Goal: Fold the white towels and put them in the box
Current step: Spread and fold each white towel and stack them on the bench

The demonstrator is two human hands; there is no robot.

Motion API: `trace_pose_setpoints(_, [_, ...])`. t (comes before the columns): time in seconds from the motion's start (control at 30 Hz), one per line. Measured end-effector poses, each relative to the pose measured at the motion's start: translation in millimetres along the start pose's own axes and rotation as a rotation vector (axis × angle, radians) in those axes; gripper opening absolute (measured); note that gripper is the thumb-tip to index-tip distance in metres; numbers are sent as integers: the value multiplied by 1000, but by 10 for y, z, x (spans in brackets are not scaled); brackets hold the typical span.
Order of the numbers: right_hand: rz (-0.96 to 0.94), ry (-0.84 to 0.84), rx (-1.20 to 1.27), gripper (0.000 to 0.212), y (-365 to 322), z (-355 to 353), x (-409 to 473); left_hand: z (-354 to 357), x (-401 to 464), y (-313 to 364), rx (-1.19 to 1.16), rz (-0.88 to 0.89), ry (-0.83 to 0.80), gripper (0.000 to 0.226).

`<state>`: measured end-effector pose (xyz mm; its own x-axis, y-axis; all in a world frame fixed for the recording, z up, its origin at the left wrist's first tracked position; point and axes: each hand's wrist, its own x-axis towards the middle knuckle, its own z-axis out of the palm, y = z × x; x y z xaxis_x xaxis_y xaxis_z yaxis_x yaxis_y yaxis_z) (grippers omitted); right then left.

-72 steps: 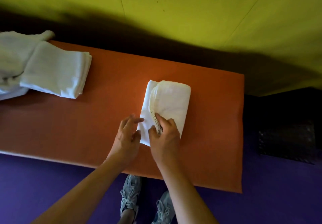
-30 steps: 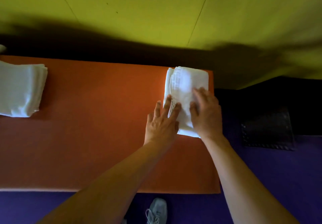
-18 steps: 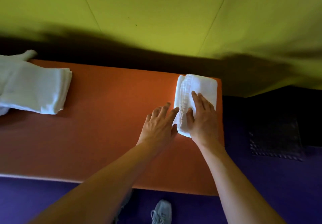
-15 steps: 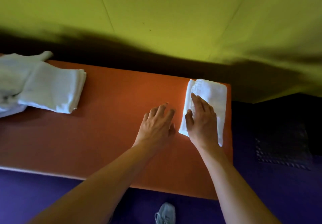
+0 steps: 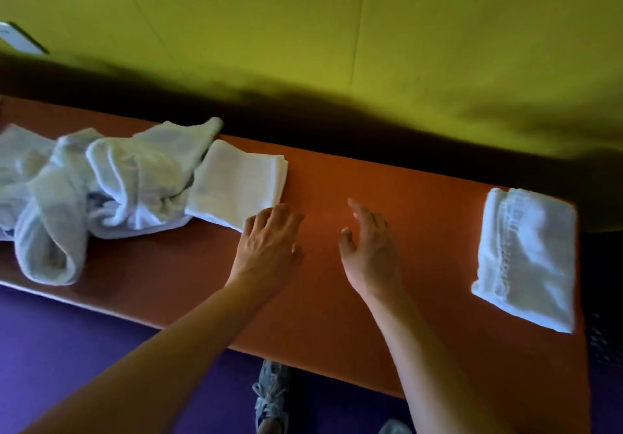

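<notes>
My hands, left (image 5: 269, 241) and right (image 5: 369, 248), hover released over the smooth orange worktop (image 5: 404, 265); lace-edged folded towel (image 5: 526, 258) at right, crumpled terry heap (image 5: 101, 184) at left.

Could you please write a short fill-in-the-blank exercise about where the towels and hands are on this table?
1. The towel with the lace trim lies at the table's ____ end.
2. The table top is ____ in colour.
3. The left hand touches the corner of the ____ towel beside the crumpled pile.
4. The right hand holds ____.

Missing words: right; orange; folded; nothing
</notes>
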<state>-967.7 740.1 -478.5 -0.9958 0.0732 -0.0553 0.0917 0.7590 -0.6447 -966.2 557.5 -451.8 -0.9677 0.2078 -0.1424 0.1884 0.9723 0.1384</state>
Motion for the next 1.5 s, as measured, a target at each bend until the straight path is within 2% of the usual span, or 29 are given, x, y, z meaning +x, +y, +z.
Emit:
trace_pose_setpoints(0.23, [92, -171, 79, 49, -603, 654, 209, 137, 141, -1072, -7, -207, 18, 66])
trace_pose_setpoints(0.37, [193, -193, 156, 52, -847, 942, 422, 192, 307, -1402, -159, -274, -2, 63])
trace_pose_setpoints(0.5, [393, -263, 388, 60, -1040, 1208, 603, 256, 361, -1538, -290, -271, 54, 57])
trace_pose_setpoints(0.67, [688, -166, 684, 78, -1074, 1401, 722, 244, 398, -1493, -507, -359, 152, 54])
trace_pose_setpoints(0.77, [743, -249, 703, 65, -1013, 1378, 763, 271, 396, -1396, -676, -506, 135, 57])
trace_pose_setpoints(0.87, [606, -278, 627, 35, -891, 1279, 731, 308, 364, -1291, -719, -567, 118, 60])
trace_pose_setpoints(0.97, [470, -156, 544, 16, -689, 1113, 625, 357, 334, -1126, -689, -521, 96, 61])
trace_pose_setpoints(1.1, [420, -36, 392, 20, -285, 773, 469, 451, 399, -714, -621, -352, 81, 59])
trace_pose_setpoints(1.27, [418, 100, 267, 26, 313, 214, 386, 530, 668, 119, -593, -154, 109, 57])
trace_pose_setpoints(1.5, [432, 253, 93, 35, 908, -354, 416, 548, 879, 868, -621, -11, 84, 53])
